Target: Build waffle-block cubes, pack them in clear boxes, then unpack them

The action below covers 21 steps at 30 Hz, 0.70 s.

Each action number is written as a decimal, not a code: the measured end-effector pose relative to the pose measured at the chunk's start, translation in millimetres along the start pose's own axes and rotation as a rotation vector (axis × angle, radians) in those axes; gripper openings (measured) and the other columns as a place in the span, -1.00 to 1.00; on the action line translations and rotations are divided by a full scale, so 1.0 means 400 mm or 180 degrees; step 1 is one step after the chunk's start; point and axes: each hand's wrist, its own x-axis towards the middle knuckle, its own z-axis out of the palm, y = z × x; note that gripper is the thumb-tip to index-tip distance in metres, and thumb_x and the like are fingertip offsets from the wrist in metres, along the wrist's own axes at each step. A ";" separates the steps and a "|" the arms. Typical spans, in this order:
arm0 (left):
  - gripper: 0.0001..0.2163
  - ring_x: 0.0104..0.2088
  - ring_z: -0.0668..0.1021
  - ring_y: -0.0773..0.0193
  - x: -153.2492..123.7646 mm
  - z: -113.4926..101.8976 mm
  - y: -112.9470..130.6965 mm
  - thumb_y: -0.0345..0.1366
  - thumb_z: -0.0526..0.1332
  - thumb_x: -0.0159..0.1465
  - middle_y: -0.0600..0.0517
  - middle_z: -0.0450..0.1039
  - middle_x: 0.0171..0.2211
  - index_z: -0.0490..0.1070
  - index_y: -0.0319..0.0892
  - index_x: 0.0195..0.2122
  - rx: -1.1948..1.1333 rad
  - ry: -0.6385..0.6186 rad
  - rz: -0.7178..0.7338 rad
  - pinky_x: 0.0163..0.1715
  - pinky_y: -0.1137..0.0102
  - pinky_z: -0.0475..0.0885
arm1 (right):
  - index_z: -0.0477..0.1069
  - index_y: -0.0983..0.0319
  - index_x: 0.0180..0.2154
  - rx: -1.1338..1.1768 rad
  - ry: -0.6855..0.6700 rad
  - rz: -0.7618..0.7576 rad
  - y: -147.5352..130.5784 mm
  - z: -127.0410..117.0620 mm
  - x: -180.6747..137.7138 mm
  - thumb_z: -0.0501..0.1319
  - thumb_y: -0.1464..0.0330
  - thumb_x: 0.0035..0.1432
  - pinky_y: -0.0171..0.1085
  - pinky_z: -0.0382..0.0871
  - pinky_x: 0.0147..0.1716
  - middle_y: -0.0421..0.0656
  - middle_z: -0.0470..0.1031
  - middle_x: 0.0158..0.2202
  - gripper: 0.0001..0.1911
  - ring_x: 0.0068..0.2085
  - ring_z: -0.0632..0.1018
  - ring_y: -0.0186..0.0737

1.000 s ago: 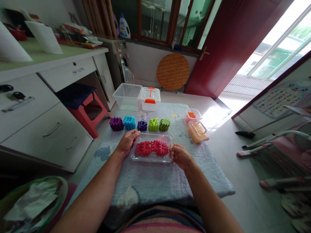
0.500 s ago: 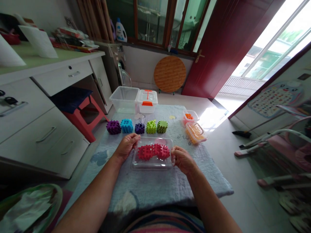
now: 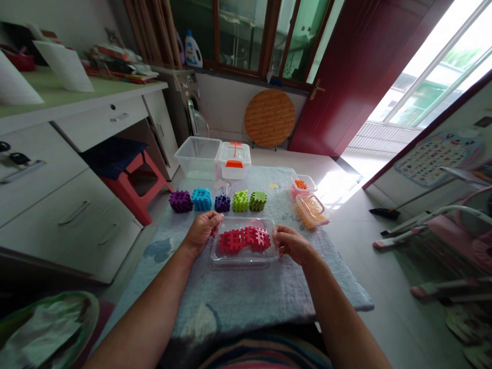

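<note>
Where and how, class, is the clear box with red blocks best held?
Probably by its two short ends, one hand from each side: the clear box is wide and low, and the red blocks lie between those ends. The left hand and right hand grip there.

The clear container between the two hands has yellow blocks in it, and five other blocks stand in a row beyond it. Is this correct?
Only the colour is wrong: the head view shows red blocks in the clear container. The row of five blocks beyond it is correct.
</note>
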 end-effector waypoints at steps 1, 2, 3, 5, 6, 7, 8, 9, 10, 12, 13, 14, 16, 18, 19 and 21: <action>-0.67 -0.73 0.20 0.51 0.001 -0.001 -0.001 -0.09 0.35 0.07 0.20 0.21 -0.74 0.28 -0.19 -0.59 -0.0020 -0.0019 -0.0006 -0.69 0.54 0.09 | 0.29 0.22 -0.44 -0.0076 0.0052 -0.0036 -0.009 -0.007 0.006 0.37 0.21 -0.17 -0.43 0.22 -0.71 -0.35 0.31 -0.60 -0.67 -0.64 0.33 -0.46; -0.67 -0.73 0.20 0.51 0.002 -0.001 -0.003 -0.09 0.35 0.07 0.20 0.21 -0.74 0.28 -0.19 -0.58 -0.0040 -0.0035 -0.0008 -0.69 0.54 0.09 | 0.30 0.21 -0.42 -0.0130 0.0141 -0.0088 -0.018 -0.013 0.014 0.37 0.18 -0.14 -0.44 0.22 -0.71 -0.33 0.33 -0.58 -0.66 -0.62 0.35 -0.45; -0.67 -0.73 0.20 0.50 0.004 -0.002 -0.006 -0.09 0.35 0.08 0.20 0.21 -0.74 0.28 -0.19 -0.58 -0.0056 -0.0052 -0.0011 -0.69 0.55 0.09 | 0.30 0.21 -0.41 -0.0174 0.0248 -0.0144 -0.028 -0.017 0.024 0.36 0.16 -0.11 -0.44 0.22 -0.71 -0.32 0.34 -0.56 -0.66 -0.60 0.36 -0.45; -0.66 -0.72 0.20 0.50 0.006 -0.003 -0.011 -0.09 0.35 0.09 0.21 0.20 -0.74 0.27 -0.18 -0.57 -0.0076 -0.0072 -0.0011 -0.69 0.55 0.09 | 0.32 0.22 -0.38 -0.0299 0.0445 -0.0232 -0.048 -0.020 0.046 0.34 0.16 -0.07 -0.45 0.21 -0.71 -0.29 0.35 -0.51 -0.68 -0.58 0.38 -0.44; -0.66 -0.72 0.20 0.50 0.007 -0.004 -0.014 -0.09 0.35 0.10 0.21 0.20 -0.74 0.27 -0.18 -0.57 -0.0088 -0.0079 -0.0010 -0.69 0.55 0.09 | 0.33 0.22 -0.37 -0.0397 0.0504 -0.0253 -0.058 -0.019 0.057 0.34 0.17 -0.05 -0.45 0.22 -0.70 -0.28 0.35 -0.50 -0.69 -0.57 0.38 -0.44; -0.66 -0.72 0.20 0.50 0.008 -0.004 -0.016 -0.08 0.34 0.10 0.20 0.19 -0.73 0.26 -0.18 -0.57 -0.0106 -0.0081 -0.0009 -0.69 0.55 0.09 | 0.35 0.23 -0.37 -0.0518 0.0510 -0.0257 -0.067 -0.016 0.067 0.33 0.18 -0.04 -0.44 0.22 -0.70 -0.27 0.35 -0.50 -0.71 -0.56 0.38 -0.44; -0.66 -0.72 0.19 0.50 0.008 -0.005 -0.017 -0.08 0.34 0.11 0.20 0.19 -0.73 0.27 -0.19 -0.57 -0.0128 -0.0080 -0.0010 -0.69 0.55 0.09 | 0.36 0.23 -0.39 -0.0650 0.0463 -0.0250 -0.076 -0.013 0.076 0.33 0.19 -0.03 -0.44 0.22 -0.70 -0.27 0.35 -0.50 -0.72 -0.56 0.37 -0.43; -0.66 -0.72 0.19 0.50 0.008 -0.005 -0.018 -0.07 0.34 0.11 0.20 0.19 -0.73 0.29 -0.19 -0.56 -0.0152 -0.0078 -0.0014 -0.69 0.55 0.08 | 0.36 0.24 -0.40 -0.0779 0.0360 -0.0242 -0.084 -0.009 0.084 0.34 0.20 -0.03 -0.44 0.22 -0.70 -0.27 0.34 -0.51 -0.73 -0.56 0.37 -0.43; -0.67 -0.72 0.19 0.50 0.007 -0.006 -0.018 -0.07 0.34 0.11 0.20 0.20 -0.72 0.30 -0.19 -0.54 -0.0183 -0.0080 -0.0020 -0.69 0.55 0.08 | 0.36 0.25 -0.42 -0.0899 0.0215 -0.0237 -0.091 -0.005 0.091 0.34 0.22 -0.04 -0.44 0.22 -0.69 -0.27 0.33 -0.53 -0.74 -0.56 0.36 -0.43; -0.69 -0.70 0.20 0.50 0.007 -0.007 -0.017 -0.07 0.35 0.10 0.20 0.22 -0.70 0.34 -0.20 -0.51 -0.0261 -0.0109 -0.0053 -0.68 0.55 0.09 | 0.36 0.25 -0.45 -0.1114 -0.0098 -0.0220 -0.101 -0.001 0.100 0.36 0.25 -0.07 -0.44 0.21 -0.69 -0.29 0.31 -0.56 -0.75 -0.56 0.35 -0.44; -0.70 -0.69 0.20 0.50 0.006 -0.007 -0.017 -0.09 0.36 0.09 0.19 0.22 -0.69 0.35 -0.20 -0.50 -0.0300 -0.0126 -0.0070 -0.68 0.55 0.09 | 0.36 0.25 -0.45 -0.1211 -0.0218 -0.0201 -0.105 -0.001 0.104 0.37 0.26 -0.08 -0.44 0.21 -0.68 -0.30 0.30 -0.58 -0.75 -0.56 0.35 -0.44; -0.70 -0.69 0.20 0.50 0.006 -0.008 -0.017 -0.10 0.37 0.08 0.19 0.23 -0.68 0.35 -0.21 -0.50 -0.0331 -0.0139 -0.0087 -0.67 0.56 0.10 | 0.35 0.25 -0.46 -0.1296 -0.0309 -0.0180 -0.107 -0.003 0.107 0.37 0.27 -0.09 -0.44 0.21 -0.68 -0.30 0.29 -0.59 -0.75 -0.57 0.35 -0.43; -0.72 -0.67 0.21 0.50 0.006 -0.007 -0.018 -0.14 0.39 0.05 0.19 0.23 -0.67 0.36 -0.21 -0.49 -0.0336 -0.0133 -0.0106 -0.65 0.56 0.10 | 0.33 0.24 -0.46 -0.1430 -0.0459 -0.0114 -0.112 -0.010 0.112 0.38 0.26 -0.09 -0.44 0.23 -0.67 -0.32 0.28 -0.61 -0.73 -0.57 0.35 -0.43; -0.73 -0.67 0.21 0.50 0.007 -0.006 -0.019 -0.16 0.40 0.03 0.19 0.23 -0.67 0.37 -0.22 -0.49 -0.0281 -0.0091 -0.0102 -0.65 0.56 0.10 | 0.31 0.23 -0.46 -0.1532 -0.0667 -0.0008 -0.116 -0.022 0.116 0.38 0.23 -0.09 -0.43 0.25 -0.65 -0.32 0.30 -0.60 -0.70 -0.56 0.37 -0.42; -0.74 -0.66 0.21 0.50 0.007 -0.005 -0.019 -0.16 0.40 0.02 0.19 0.23 -0.67 0.39 -0.22 -0.49 -0.0247 -0.0072 -0.0096 -0.65 0.56 0.09 | 0.30 0.23 -0.46 -0.1581 -0.0800 0.0056 -0.119 -0.028 0.118 0.39 0.22 -0.09 -0.42 0.25 -0.64 -0.31 0.30 -0.60 -0.68 -0.55 0.38 -0.41; -0.74 -0.66 0.20 0.50 0.007 -0.004 -0.021 -0.16 0.40 0.03 0.19 0.23 -0.68 0.41 -0.23 -0.48 -0.0196 -0.0068 -0.0087 -0.65 0.56 0.08 | 0.30 0.23 -0.45 -0.1680 -0.1084 0.0173 -0.126 -0.038 0.122 0.38 0.19 -0.08 -0.41 0.27 -0.61 -0.30 0.32 -0.58 -0.67 -0.53 0.40 -0.39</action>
